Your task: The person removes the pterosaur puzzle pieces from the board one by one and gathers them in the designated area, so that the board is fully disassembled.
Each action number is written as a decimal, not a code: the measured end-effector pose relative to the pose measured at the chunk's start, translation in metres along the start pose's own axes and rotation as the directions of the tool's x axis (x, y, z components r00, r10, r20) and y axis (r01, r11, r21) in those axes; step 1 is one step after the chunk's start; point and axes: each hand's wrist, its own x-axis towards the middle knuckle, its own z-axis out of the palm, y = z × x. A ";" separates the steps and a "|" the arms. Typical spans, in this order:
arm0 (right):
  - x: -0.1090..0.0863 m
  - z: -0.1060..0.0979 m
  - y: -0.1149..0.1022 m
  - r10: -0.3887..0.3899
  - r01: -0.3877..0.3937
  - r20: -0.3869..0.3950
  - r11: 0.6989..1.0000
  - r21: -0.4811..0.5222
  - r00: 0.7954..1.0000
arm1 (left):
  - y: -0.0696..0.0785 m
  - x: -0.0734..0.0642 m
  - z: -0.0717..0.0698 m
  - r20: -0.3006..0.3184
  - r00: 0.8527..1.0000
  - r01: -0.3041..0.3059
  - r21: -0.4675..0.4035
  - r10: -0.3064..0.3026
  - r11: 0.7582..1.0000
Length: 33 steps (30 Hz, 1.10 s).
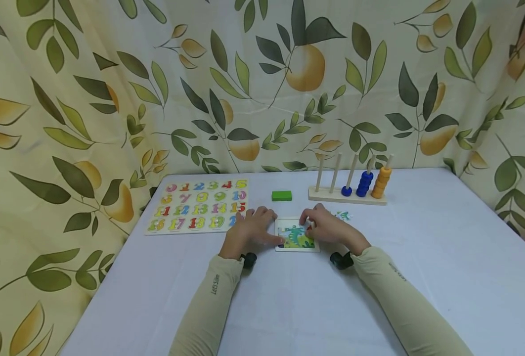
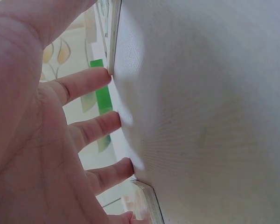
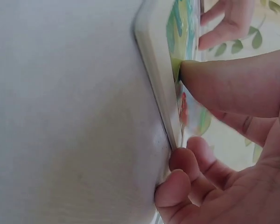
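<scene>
A small white-framed picture puzzle [image 1: 295, 237] with a green dinosaur lies on the table between the hands. My left hand [image 1: 254, 228] is spread at its left side, the thumb over the lower left of the picture. In the left wrist view, the straight index fingertip [image 2: 102, 77] meets the frame's corner. My right hand [image 1: 327, 226] bends over the puzzle's right side. Its thumb [image 3: 224, 84] presses a yellow-green puzzle piece [image 3: 176, 70] by the frame; the index fingertip is hidden behind the thumb. The other fingers curl at the frame's corner.
Beyond the right hand lie loose puzzle pieces [image 1: 343, 215]. A green block [image 1: 282, 196] sits behind the puzzle. To the left is a number board [image 1: 200, 206]; at the back right stands a peg counter [image 1: 347, 196] with blue and orange beads. A patterned curtain [image 1: 262, 99] hangs behind.
</scene>
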 end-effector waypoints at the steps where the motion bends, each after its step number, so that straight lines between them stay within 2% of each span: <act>1: 0.000 0.001 0.000 -0.002 0.002 -0.008 1.000 -0.001 1.000 | 0.001 -0.001 -0.001 -0.002 1.000 -0.003 0.000 0.003 1.000; 8: -0.002 0.003 0.001 -0.055 0.054 -0.061 0.998 -0.015 0.997 | -0.001 0.002 0.000 -0.006 1.000 -0.006 -0.001 0.006 1.000; 13: -0.002 0.005 0.002 -0.042 0.044 -0.079 0.999 0.018 0.996 | -0.003 0.006 0.004 -0.002 1.000 -0.009 -0.011 0.009 1.000; 17: -0.005 0.004 0.002 -0.050 0.053 -0.124 0.998 0.020 0.991 | 0.000 -0.001 0.000 -0.004 1.000 -0.011 -0.002 0.011 1.000; 21: -0.005 0.003 0.002 -0.038 0.041 -0.165 0.999 0.013 0.985 | -0.001 -0.002 -0.002 -0.011 1.000 -0.012 0.011 0.013 1.000; 33: -0.004 0.003 0.002 -0.013 0.022 -0.196 0.999 0.043 0.981 | -0.001 -0.003 -0.002 -0.003 1.000 -0.024 0.001 0.024 1.000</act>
